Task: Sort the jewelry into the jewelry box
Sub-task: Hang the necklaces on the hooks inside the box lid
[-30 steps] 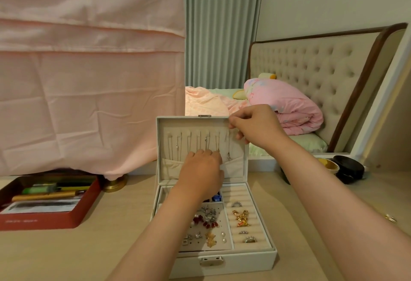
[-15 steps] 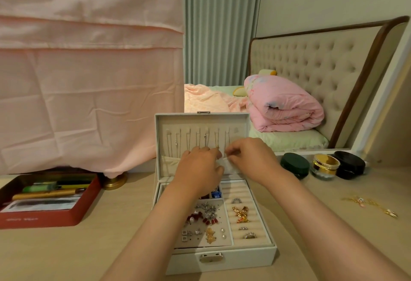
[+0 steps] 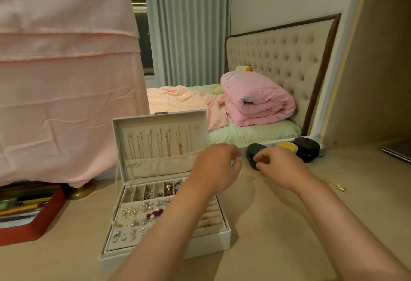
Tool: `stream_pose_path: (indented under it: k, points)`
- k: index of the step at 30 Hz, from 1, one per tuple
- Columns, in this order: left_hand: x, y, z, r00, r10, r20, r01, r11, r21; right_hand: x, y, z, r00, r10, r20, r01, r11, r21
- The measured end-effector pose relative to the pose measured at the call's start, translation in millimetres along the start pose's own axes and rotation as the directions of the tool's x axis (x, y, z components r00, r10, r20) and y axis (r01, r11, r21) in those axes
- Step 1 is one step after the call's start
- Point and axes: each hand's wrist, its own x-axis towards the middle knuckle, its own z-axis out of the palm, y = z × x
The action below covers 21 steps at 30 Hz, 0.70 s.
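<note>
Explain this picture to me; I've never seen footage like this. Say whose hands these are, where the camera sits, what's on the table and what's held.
No machine here: a person wears a camera on the head, looking down at the hands. The left hand and right hand hover above a table. On it stands an open jewelry box with necklaces hung in its lid and earrings in its base. Right of it are three jars and a loose gold chain; a red tray lies left. The left hand looks empty; whether the right pinches anything is unclear.
</note>
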Motion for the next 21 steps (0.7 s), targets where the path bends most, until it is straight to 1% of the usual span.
stream_pose_path:
  k: [2,4,7,8,11,14,16,17,19,20,21]
  points:
    - [8,18,22,0.996,-0.007,0.092,0.009,1.000,-0.019,-6,34,-3,0.990,0.128,0.053,-0.121,0.984,-0.131]
    - [17,34,45,0.984,-0.005,0.178,0.009,1.000,-0.021,-11,64,-4,0.974,0.222,0.040,-0.211,0.958,-0.192]
    - [30,51,76,0.955,-0.018,0.297,0.025,1.000,-0.017,-9,93,-4,0.964,0.262,0.037,-0.234,0.912,-0.337]
    - [34,58,88,0.942,-0.032,0.335,0.041,0.999,-0.021,-8,101,-3,0.959,0.280,0.037,-0.249,0.900,-0.357]
    - [43,69,113,0.911,-0.072,0.407,0.091,0.996,-0.026,-2,111,1,0.942,0.326,0.077,-0.277,0.887,-0.369]
    - [48,69,128,0.901,-0.062,0.429,0.071,0.997,-0.005,5,109,8,0.946,0.310,0.096,-0.257,0.895,-0.364]
    - [49,68,136,0.906,-0.036,0.422,0.032,0.999,0.018,8,104,13,0.956,0.273,0.105,-0.232,0.927,-0.293]
    - [48,67,138,0.911,-0.025,0.412,0.018,1.000,0.022,8,101,15,0.961,0.247,0.125,-0.216,0.951,-0.223]
    - [47,63,139,0.924,-0.023,0.381,0.022,1.000,0.009,7,97,18,0.961,0.202,0.191,-0.211,0.977,0.027]
    - [46,60,138,0.931,-0.026,0.364,0.027,1.000,0.001,6,95,18,0.956,0.187,0.227,-0.231,0.954,0.190]
    - [45,56,137,0.937,-0.025,0.348,0.028,1.000,-0.003,3,94,16,0.948,0.180,0.262,-0.269,0.894,0.358]
